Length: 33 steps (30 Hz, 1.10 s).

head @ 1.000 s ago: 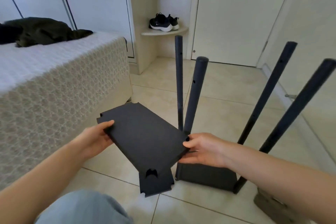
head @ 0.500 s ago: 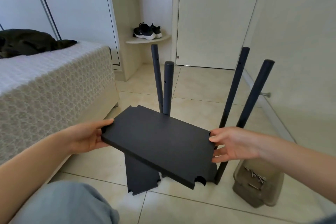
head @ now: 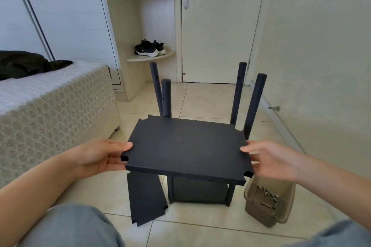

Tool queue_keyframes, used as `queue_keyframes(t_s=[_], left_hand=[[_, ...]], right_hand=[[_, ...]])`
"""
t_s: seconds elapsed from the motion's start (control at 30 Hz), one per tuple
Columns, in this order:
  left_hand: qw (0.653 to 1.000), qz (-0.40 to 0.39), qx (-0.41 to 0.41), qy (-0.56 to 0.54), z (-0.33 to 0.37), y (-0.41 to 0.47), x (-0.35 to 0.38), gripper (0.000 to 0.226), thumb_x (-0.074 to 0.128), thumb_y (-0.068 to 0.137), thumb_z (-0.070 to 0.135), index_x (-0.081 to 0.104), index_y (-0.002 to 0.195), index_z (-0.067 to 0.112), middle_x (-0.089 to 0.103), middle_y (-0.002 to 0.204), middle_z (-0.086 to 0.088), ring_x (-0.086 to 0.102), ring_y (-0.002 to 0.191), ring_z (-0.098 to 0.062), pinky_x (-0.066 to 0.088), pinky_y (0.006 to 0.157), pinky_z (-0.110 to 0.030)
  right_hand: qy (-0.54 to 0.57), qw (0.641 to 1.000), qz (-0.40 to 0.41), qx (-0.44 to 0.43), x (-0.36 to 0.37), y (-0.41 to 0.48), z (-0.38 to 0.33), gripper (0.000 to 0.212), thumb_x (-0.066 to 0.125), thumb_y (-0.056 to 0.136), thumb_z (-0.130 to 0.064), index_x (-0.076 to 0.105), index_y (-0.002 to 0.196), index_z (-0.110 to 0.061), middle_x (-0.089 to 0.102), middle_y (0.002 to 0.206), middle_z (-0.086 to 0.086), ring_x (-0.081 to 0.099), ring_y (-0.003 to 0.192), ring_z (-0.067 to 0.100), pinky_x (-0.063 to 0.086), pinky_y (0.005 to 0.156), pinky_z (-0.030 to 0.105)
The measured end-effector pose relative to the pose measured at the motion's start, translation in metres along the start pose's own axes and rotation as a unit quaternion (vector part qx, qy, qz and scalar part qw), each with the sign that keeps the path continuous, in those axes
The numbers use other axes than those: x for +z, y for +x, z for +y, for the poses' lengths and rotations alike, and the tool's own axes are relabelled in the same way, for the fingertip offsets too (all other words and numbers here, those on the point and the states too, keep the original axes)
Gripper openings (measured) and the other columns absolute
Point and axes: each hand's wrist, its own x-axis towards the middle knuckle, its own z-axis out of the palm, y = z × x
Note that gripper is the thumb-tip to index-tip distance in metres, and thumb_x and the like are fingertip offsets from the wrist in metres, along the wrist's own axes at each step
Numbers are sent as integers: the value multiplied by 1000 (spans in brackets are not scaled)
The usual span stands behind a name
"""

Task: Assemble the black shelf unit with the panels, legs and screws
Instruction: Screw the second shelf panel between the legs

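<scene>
Thumb on top and fingers beneath, left hand (head: 96,158) pinches the black panel (head: 186,146) at its left edge; right hand (head: 269,159) pinches the right edge likewise. It sits level between them, above the base shelf (head: 198,190), nearer than 4 upright legs (head: 254,106).

Matt black panel (head: 186,146), faintly grainy. Smooth dark legs (head: 254,104), glossy floor tiles (head: 200,98). Shiny metal screws (head: 268,195) in a see-through brownish plastic tub (head: 259,213).

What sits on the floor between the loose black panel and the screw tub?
The partly built shelf base, under the held panel, head view.
</scene>
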Motion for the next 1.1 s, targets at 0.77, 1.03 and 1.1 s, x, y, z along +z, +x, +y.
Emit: queue_keyframes(t_s=[0.77,1.03,1.1], left_hand=[[973,83,209,48,61,-42,56,115,90,13,69,72,100,-4,67,74,-21,67,59,-21,59,57,-27],[970,97,220,-38,88,-48,71,89,93,29,57,68,94,1,61,58,-10,65,52,-21,60,56,-30],[970,96,214,-61,93,-49,74,60,81,55,45,67,94,2,59,55,-8,64,49,-19,59,53,-27]], right_hand=[[-61,974,66,-208,-5,-61,-103,17,59,93,-6,65,107,1,72,86,10,70,74,17,60,63,29],[-43,964,96,-244,1,-57,-137,7,64,91,-11,65,98,-8,63,83,5,63,60,14,55,54,25],[-36,962,95,-252,0,-56,-142,3,64,91,-11,65,94,-9,63,81,4,64,58,13,55,54,24]])
